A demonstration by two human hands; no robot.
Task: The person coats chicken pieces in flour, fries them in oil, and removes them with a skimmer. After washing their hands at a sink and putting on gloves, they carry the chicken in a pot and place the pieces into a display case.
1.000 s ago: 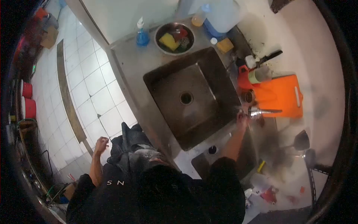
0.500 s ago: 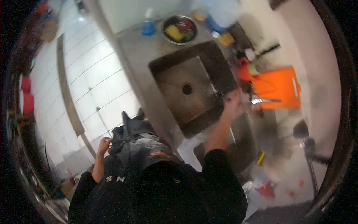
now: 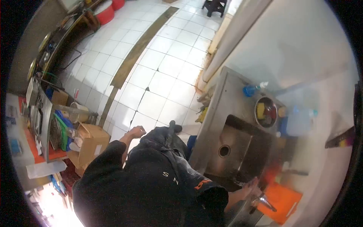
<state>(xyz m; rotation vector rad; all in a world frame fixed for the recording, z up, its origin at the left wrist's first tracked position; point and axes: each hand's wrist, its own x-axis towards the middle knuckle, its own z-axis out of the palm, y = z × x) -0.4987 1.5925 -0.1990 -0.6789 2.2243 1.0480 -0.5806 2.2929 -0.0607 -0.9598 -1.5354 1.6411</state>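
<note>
My right hand (image 3: 248, 188) reaches to the near end of the metal sink (image 3: 236, 149), right at the chrome faucet (image 3: 267, 203). Its fingers look stretched out beside the faucet, slightly blurred, with nothing seen in them. Beyond the faucet lies an orange cutting board (image 3: 281, 202) with a handle slot. My left hand (image 3: 137, 132) hangs at my side over the tiled floor, fingers loosely bent and holding nothing. At the sink's far end stands a metal bowl (image 3: 266, 123) with a yellow sponge (image 3: 261, 111) in it.
A blue spray bottle (image 3: 249, 90) stands on the steel counter (image 3: 227, 90), and a translucent jug (image 3: 298, 123) sits by the wall. To my left are an open cardboard box (image 3: 92, 145) and a shelf of goods. A dark stool (image 3: 214, 6) and red tub (image 3: 104, 13) are farther off.
My view has swung left, so more floor and the left-hand shelves show, and the sink sits lower right. My right hand stays by the faucet; my left still hangs at my side.
</note>
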